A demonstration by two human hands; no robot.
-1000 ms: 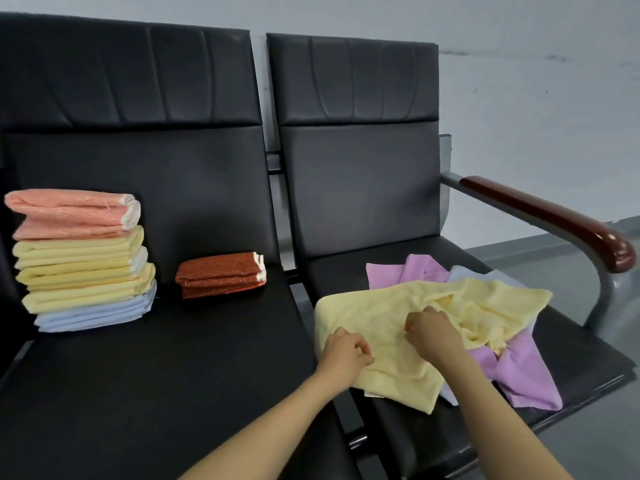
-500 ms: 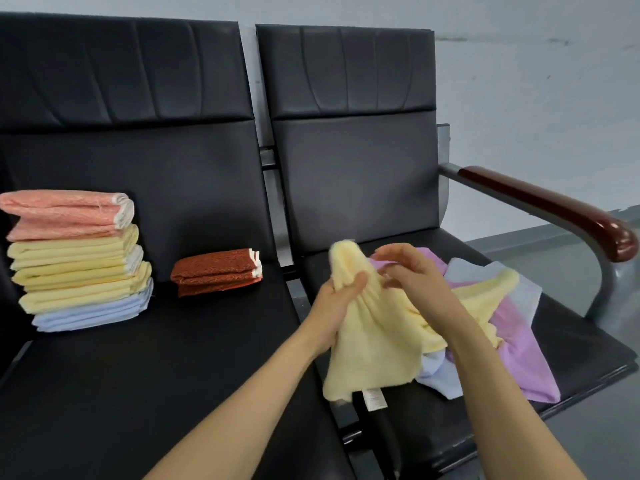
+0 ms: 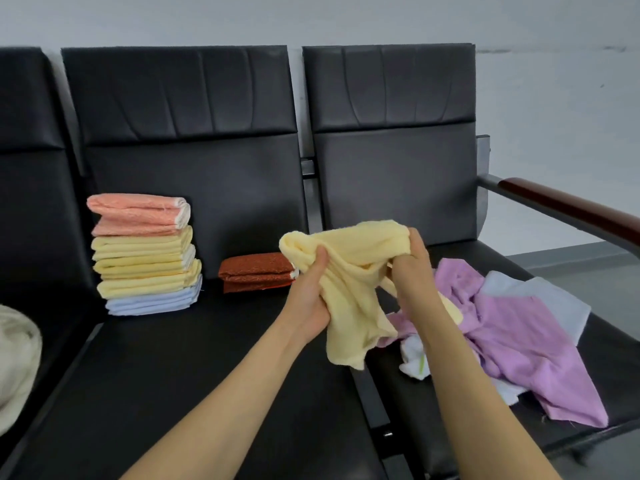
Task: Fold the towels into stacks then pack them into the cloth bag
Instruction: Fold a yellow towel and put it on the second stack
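Head view: left hand (image 3: 311, 292) grips yellow towel (image 3: 353, 271) bunched, right hand (image 3: 414, 271) pinches its top edge, mid-frame; black seat (image 3: 207, 375) lower centre, folded stack (image 3: 145, 254) left, purple towel (image 3: 519, 334) right.

**Yellow towel comes up off the pile!**

The yellow towel (image 3: 349, 271), flat on the seat (image 3: 620, 382) a second ago, is now up in the air. The left hand (image 3: 308, 296) grips one end, and the right hand (image 3: 414, 271) has slid out to pinch the other, stretching the top edge. The purple towel (image 3: 519, 327) beneath now lies uncovered.
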